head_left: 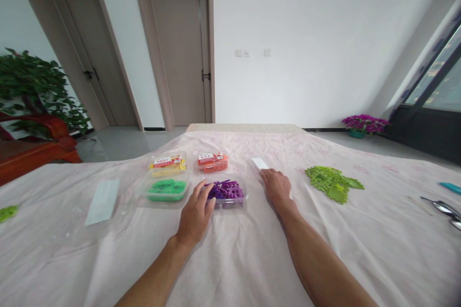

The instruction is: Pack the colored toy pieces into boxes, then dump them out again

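My left hand (197, 212) is closed on the left edge of a clear plastic container (230, 203), its thumb on the near side. Purple plastic pieces (228, 189) lie in this open container. Over to the right, my right hand (276, 185) grips the near end of a clear plastic lid (258, 163) with a white label; its fingertips are partly hidden. Just left of my left hand stands an open container of green pieces (167, 189). Behind are a lidded box of yellow pieces (168, 164) and a lidded box of orange-red pieces (212, 162), both with printed labels.
A heap of lime-green pieces (333, 182) lies to the right on the pink tablecloth (230, 268). Eyeglasses (446, 210) and a blue object (450, 187) are at the far right. Leftward lie a clear lid with a pale label (103, 201) and more lime-green pieces (7, 213).
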Action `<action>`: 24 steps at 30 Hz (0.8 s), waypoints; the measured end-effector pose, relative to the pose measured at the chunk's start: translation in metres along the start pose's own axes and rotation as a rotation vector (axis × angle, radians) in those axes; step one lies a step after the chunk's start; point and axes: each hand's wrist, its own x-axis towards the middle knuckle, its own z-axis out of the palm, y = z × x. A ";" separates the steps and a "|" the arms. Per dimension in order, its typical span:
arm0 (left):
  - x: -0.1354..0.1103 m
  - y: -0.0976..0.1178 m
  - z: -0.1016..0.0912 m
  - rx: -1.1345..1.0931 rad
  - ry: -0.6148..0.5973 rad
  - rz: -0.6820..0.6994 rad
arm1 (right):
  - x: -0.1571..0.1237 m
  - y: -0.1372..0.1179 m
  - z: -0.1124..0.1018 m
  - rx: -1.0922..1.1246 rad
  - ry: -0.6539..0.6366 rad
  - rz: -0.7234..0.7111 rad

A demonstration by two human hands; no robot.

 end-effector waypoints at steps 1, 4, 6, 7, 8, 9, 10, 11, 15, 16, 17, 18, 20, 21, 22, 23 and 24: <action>0.000 0.000 0.000 -0.005 0.002 0.002 | 0.001 0.001 -0.001 0.032 0.046 0.021; 0.000 0.001 -0.001 -0.015 0.003 0.003 | 0.005 0.003 -0.004 0.169 0.200 0.157; 0.000 0.001 -0.001 -0.014 -0.003 0.000 | 0.009 0.005 -0.005 0.323 0.275 0.285; 0.000 0.001 -0.001 -0.013 -0.006 -0.001 | 0.012 0.006 -0.005 0.431 0.311 0.339; 0.000 0.000 -0.001 -0.012 -0.009 0.000 | 0.015 0.007 -0.006 0.556 0.351 0.381; 0.000 0.000 -0.001 -0.011 -0.010 0.001 | 0.017 0.008 -0.006 0.692 0.393 0.415; 0.000 0.000 -0.001 -0.011 -0.010 0.003 | 0.020 0.009 -0.005 0.831 0.427 0.448; 0.000 0.000 0.000 -0.011 -0.010 0.004 | 0.022 0.010 -0.005 0.966 0.445 0.490; 0.000 0.000 0.000 -0.014 -0.010 0.001 | 0.026 0.006 -0.003 1.403 0.288 0.627; 0.000 0.000 0.000 -0.012 -0.012 0.001 | 0.026 0.003 -0.003 1.467 0.226 0.628; 0.000 0.000 0.000 -0.011 -0.013 0.002 | 0.024 -0.001 -0.003 1.506 0.160 0.617; 0.000 0.000 0.000 -0.009 -0.013 0.005 | 0.022 -0.006 -0.002 1.524 0.093 0.599; 0.000 0.000 0.000 -0.007 -0.011 0.010 | 0.017 -0.019 -0.002 1.518 -0.041 0.547; 0.000 0.000 0.000 -0.008 -0.009 0.010 | 0.014 -0.026 -0.002 1.500 -0.100 0.513; -0.001 0.000 0.000 -0.009 -0.007 0.009 | 0.012 -0.032 -0.001 1.473 -0.144 0.477; -0.001 0.000 0.000 -0.011 -0.005 0.007 | 0.009 -0.038 -0.001 1.441 -0.173 0.443; -0.001 0.000 0.000 -0.014 -0.003 0.005 | 0.007 -0.043 0.000 1.407 -0.195 0.413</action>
